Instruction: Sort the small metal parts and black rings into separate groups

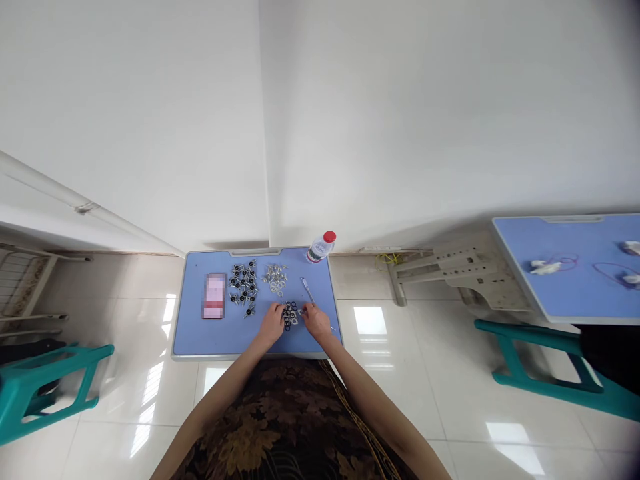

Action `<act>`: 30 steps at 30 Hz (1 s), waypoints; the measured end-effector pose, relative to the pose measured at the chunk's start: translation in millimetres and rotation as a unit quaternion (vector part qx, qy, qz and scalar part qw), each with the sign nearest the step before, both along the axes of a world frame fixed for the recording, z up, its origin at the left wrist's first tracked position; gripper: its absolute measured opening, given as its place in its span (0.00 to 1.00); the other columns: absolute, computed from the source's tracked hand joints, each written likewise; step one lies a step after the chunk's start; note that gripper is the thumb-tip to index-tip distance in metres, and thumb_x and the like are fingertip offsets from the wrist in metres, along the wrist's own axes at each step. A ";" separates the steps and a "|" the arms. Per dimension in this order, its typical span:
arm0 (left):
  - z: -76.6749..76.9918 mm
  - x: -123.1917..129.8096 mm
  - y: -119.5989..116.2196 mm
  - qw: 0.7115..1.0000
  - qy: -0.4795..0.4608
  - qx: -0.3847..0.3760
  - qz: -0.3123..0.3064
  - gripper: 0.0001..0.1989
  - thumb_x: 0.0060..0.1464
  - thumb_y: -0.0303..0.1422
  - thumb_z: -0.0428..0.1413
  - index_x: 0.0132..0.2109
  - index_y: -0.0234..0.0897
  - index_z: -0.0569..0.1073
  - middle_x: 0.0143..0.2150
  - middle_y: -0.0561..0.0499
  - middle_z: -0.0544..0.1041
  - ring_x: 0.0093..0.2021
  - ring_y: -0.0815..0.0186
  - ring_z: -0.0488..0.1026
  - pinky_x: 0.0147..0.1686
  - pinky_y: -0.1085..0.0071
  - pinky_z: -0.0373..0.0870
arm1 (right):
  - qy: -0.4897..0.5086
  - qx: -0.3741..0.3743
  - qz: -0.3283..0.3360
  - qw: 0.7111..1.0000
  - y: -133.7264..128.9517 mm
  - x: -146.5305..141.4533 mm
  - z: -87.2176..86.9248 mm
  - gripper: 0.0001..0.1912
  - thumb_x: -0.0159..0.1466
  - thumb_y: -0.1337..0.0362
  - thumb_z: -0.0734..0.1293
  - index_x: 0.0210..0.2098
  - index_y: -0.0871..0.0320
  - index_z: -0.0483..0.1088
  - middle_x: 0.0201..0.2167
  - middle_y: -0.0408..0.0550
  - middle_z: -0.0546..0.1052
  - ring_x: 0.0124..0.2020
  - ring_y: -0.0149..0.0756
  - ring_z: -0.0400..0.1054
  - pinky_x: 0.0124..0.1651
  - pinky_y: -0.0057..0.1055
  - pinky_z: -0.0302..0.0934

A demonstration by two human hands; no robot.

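Both my hands rest on a blue tabletop (193, 337), close together near its front edge. My left hand (271, 322) and my right hand (316, 320) meet at a small heap of black rings and metal parts (291, 316). Their fingertips touch the heap, but anything pinched is too small to make out. Farther back lie a cluster of black-ringed metal parts (243, 287) and a pile of silver metal pieces (275, 280). A slim pen-like tool (308, 291) lies just beyond my right hand. A blurred pink box (214, 295) sits at the left.
A water bottle with a red cap (321, 247) lies at the table's back edge. A second blue table (570, 267) with white items and wires stands at the right. Teal stools (45, 380) stand on the glossy tile floor, with a white wall behind.
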State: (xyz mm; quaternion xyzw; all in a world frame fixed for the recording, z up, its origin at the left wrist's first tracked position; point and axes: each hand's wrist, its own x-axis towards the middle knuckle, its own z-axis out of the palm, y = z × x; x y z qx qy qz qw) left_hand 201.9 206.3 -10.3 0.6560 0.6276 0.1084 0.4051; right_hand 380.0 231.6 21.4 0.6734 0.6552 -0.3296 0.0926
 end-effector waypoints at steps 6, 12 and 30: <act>1.8 0.5 1.2 1.000 0.006 -0.004 -0.004 0.27 0.57 0.20 0.48 0.62 0.37 0.71 0.61 0.40 0.70 0.62 0.58 0.69 0.66 0.59 0.64 | 0.006 -0.011 -0.019 1.000 4.6 -2.2 1.1 0.10 0.70 0.68 0.65 0.51 0.58 0.72 0.51 0.54 0.79 0.48 0.39 0.75 0.42 0.27 0.60; -0.6 -2.0 -1.4 1.000 0.002 0.004 0.004 0.26 0.57 0.20 0.49 0.61 0.36 0.71 0.61 0.41 0.70 0.63 0.59 0.69 0.67 0.59 0.64 | 0.039 -0.012 -0.028 0.999 4.3 5.9 0.9 0.07 0.68 0.65 0.67 0.43 0.57 0.77 0.43 0.50 0.82 0.45 0.39 0.76 0.42 0.28 0.61; -15.5 -9.1 -2.8 0.994 -0.033 -0.011 0.101 0.25 0.52 0.15 0.51 0.56 0.34 0.73 0.57 0.41 0.72 0.47 0.63 0.77 0.55 0.61 0.74 | 0.077 -0.023 -0.004 0.997 83.4 -65.1 9.1 0.11 0.68 0.68 0.64 0.41 0.57 0.79 0.39 0.48 0.83 0.39 0.35 0.75 0.36 0.25 0.59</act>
